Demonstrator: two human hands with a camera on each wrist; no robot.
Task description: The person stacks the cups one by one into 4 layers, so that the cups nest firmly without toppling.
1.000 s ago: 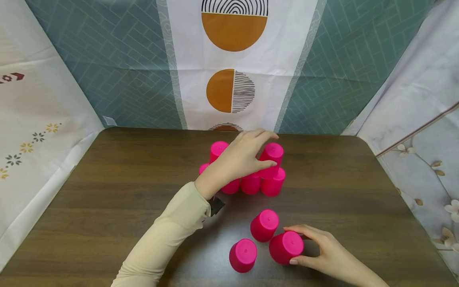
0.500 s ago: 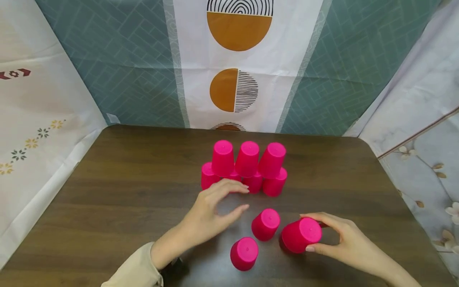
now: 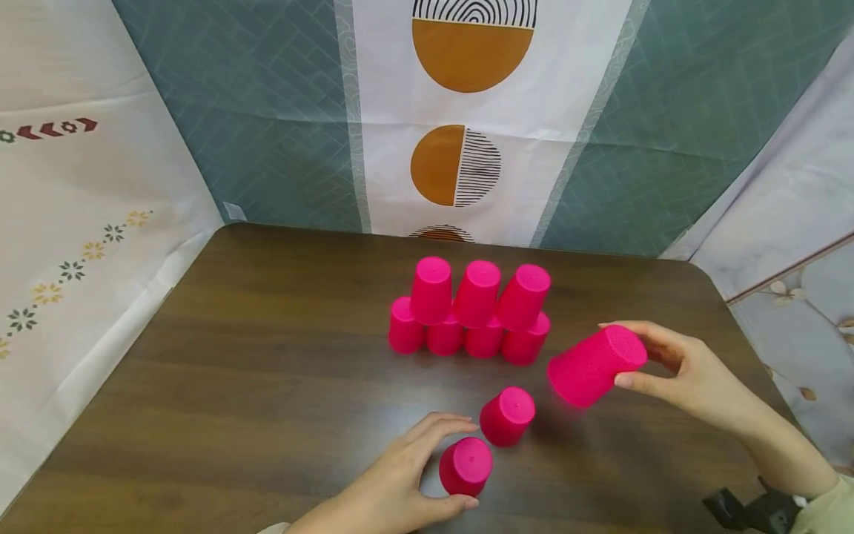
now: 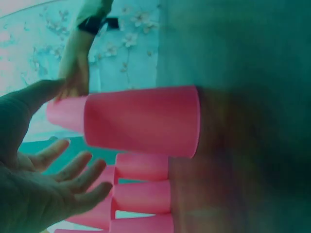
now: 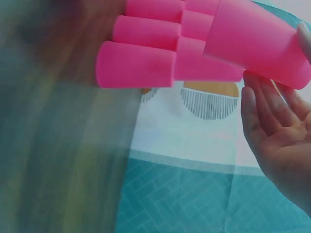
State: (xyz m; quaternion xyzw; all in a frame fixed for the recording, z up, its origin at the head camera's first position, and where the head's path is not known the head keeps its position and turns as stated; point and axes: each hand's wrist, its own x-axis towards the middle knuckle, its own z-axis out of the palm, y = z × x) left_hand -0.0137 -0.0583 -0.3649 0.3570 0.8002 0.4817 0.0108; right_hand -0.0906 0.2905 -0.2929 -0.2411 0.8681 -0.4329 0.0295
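My right hand (image 3: 697,378) grips a pink cup (image 3: 590,367) between thumb and fingers. That cup is tilted above the table, to the right of the stacked cups, its closed end toward the hand. Near the front, my left hand (image 3: 394,475) spreads its thumb and fingers around an upside-down pink cup (image 3: 465,466). In the left wrist view, the fingers (image 4: 73,170) are extended and apart beside that cup (image 4: 141,121). Another upside-down cup (image 3: 508,417) stands just behind it. Farther back, three cups (image 3: 477,294) rest on a row of several upside-down cups (image 3: 445,337).
The wooden table (image 3: 267,371) reaches back to a hanging teal and white cloth (image 3: 287,133). Pale patterned cloths hang along the left (image 3: 87,193) and right sides. A dark wrist strap with a camera (image 3: 754,510) is on the right forearm.
My right hand has lifted its cup up and to the right, tilting it. My left hand has come back from the stack to the front cup. The head view has shifted slightly.
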